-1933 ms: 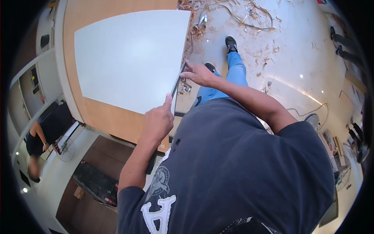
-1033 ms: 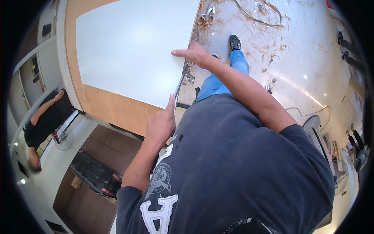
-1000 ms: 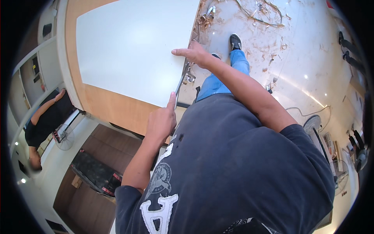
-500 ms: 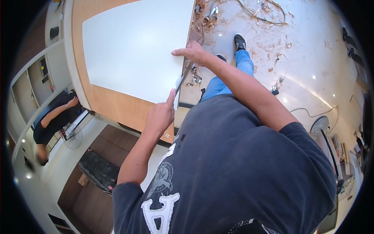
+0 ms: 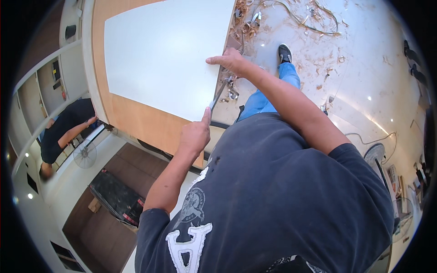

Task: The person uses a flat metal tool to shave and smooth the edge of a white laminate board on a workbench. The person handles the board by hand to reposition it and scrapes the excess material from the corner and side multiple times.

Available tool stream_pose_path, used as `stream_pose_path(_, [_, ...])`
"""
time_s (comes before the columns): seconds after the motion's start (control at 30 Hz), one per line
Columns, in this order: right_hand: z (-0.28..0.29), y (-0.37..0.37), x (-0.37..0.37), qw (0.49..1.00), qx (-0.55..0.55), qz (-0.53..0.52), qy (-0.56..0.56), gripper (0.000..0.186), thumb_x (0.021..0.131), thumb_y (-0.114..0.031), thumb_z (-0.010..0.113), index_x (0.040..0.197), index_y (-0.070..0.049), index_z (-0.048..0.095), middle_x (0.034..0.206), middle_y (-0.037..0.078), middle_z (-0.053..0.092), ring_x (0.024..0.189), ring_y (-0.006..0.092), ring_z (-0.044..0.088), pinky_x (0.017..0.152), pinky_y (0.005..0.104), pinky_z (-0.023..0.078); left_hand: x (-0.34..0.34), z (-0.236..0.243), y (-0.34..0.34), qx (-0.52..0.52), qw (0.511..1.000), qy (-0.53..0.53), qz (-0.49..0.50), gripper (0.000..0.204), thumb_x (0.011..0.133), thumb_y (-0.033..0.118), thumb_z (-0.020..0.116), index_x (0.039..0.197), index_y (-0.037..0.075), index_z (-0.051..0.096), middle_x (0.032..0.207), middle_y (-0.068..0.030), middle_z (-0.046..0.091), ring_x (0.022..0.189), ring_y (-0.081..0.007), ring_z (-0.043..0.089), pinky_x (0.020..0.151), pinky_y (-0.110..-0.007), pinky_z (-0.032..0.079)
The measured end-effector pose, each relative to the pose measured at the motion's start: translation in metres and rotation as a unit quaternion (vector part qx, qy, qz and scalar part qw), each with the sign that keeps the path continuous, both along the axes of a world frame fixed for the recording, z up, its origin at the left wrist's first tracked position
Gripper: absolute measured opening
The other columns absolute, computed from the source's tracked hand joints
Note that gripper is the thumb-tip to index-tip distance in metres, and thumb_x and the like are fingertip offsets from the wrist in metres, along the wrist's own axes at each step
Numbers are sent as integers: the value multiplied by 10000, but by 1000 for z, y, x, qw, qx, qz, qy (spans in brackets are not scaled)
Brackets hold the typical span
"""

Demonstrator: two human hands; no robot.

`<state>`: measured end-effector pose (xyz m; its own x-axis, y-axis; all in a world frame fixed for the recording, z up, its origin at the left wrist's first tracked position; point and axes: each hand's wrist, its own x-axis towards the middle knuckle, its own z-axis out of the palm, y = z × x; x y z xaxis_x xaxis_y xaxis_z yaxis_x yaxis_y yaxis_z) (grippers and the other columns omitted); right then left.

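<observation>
A large white sheet (image 5: 159,54) lies on a wooden panel (image 5: 145,123). Along its right edge runs a long, narrow dark metal file (image 5: 220,92), slanting between my two hands. My right hand (image 5: 232,62) grips the far end of the file, its thumb stretched over the white surface; its other fingers are mostly hidden past the edge. My left hand (image 5: 195,136) is closed at the near end, other fingers curled under, with the index finger straight and pressed at the sheet's near right corner.
Curled shavings (image 5: 243,22) and a cable (image 5: 296,18) litter the floor beyond the panel. At left, another person (image 5: 68,127) bends near a standing fan (image 5: 85,154). A black case (image 5: 116,193) rests on a brown surface below. A second fan (image 5: 374,154) stands at right.
Both hands and the file have slid slightly toward me along the sheet's edge. The whole view has shifted a little. The other person's arm has moved lower.
</observation>
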<state>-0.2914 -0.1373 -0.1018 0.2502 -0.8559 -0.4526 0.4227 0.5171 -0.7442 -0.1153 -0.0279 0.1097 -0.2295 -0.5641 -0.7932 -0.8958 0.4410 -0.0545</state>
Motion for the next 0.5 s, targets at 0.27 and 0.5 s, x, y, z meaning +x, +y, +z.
stream_pose_path(0.27, [4, 1, -5, 999, -7, -12, -32, 551, 721, -333, 861, 1013, 108, 708, 989, 178, 723, 886, 227, 689, 776, 334, 545, 6, 13, 13, -6, 997, -18, 80, 268, 921, 127, 490, 1087, -80, 530, 718, -265, 660, 663, -437, 667, 622, -539, 517])
stream_pose_path(0.5, [14, 2, -6, 999, -3, 29, 45, 544, 724, -326, 858, 1010, 112, 708, 976, 180, 724, 861, 226, 690, 760, 338, 548, 7, -12, 18, 8, 997, -36, 69, 188, 930, 142, 484, 961, -36, 533, 743, -271, 668, 711, -455, 672, 667, -553, 521])
